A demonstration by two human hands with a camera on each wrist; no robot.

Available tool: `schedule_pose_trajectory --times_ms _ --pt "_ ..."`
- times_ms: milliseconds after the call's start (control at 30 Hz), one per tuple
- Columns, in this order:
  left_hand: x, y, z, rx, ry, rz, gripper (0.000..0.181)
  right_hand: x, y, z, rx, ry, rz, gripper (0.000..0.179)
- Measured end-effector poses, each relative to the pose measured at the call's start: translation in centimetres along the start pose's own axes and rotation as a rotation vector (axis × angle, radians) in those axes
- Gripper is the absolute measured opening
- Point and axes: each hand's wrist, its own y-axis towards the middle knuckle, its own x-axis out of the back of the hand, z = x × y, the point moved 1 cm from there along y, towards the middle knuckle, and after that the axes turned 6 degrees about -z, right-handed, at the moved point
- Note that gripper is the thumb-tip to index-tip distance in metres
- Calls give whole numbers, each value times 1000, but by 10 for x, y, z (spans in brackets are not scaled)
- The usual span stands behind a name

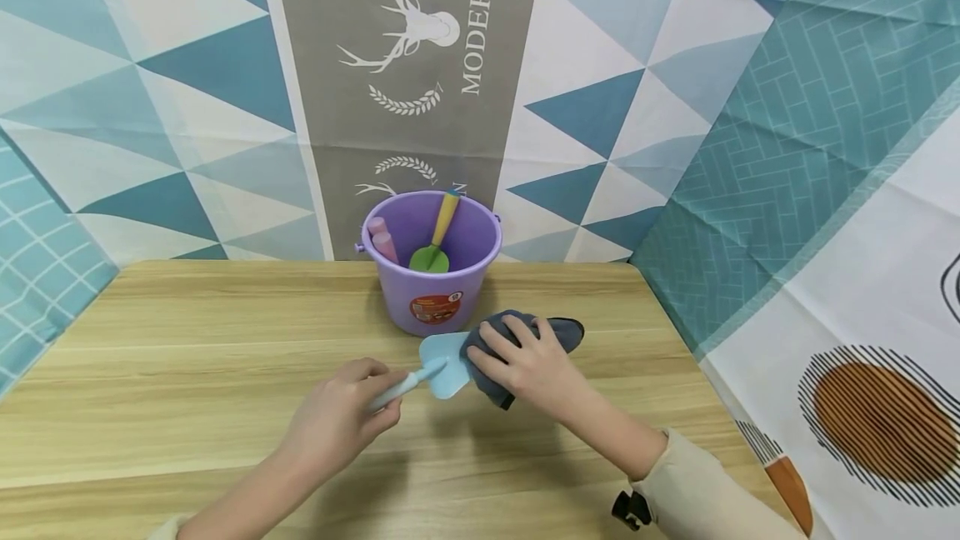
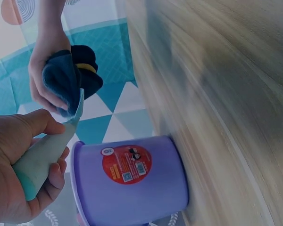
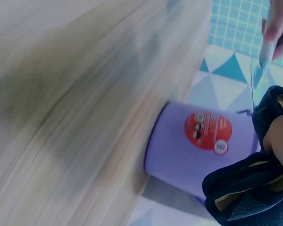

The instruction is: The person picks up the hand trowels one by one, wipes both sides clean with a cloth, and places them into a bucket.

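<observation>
My left hand (image 1: 341,411) grips the handle of a light blue toy shovel (image 1: 447,367), its blade pointing right. In the left wrist view the fingers wrap round the pale handle (image 2: 42,162). My right hand (image 1: 532,361) holds a bunched dark blue cloth (image 1: 566,332) against the right edge of the shovel's blade, covering part of it. The right wrist view shows the cloth (image 3: 254,202) folded, with yellowish edging inside. Both hands are above the table, in front of a purple bucket (image 1: 390,286).
Inside the bucket are a green shovel with a yellow handle (image 1: 445,219) and pink handles (image 1: 382,242). The bucket stands near the back of the wooden table (image 1: 225,357), close to the patterned cloth backdrop (image 1: 405,123). Another patterned cloth (image 1: 847,315) hangs at the right.
</observation>
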Motion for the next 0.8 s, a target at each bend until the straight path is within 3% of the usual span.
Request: schedule_pose_trajectory --times_ms 167,333,433,567,800 --pt "5 -1 4 36 -10 7 26 1 -4 -10 -58 65 -64 27" --pt "6 1 3 82 -3 28 25 5 -2 -7 -73 110 -90 35" --pt "6 5 1 116 3 58 24 7 3 1 -43 102 -139 39" --pt "4 9 -1 116 15 82 24 8 12 13 40 51 -196 35" --pt "1 12 -5 61 31 64 24 5 17 24 111 -35 -142 42"
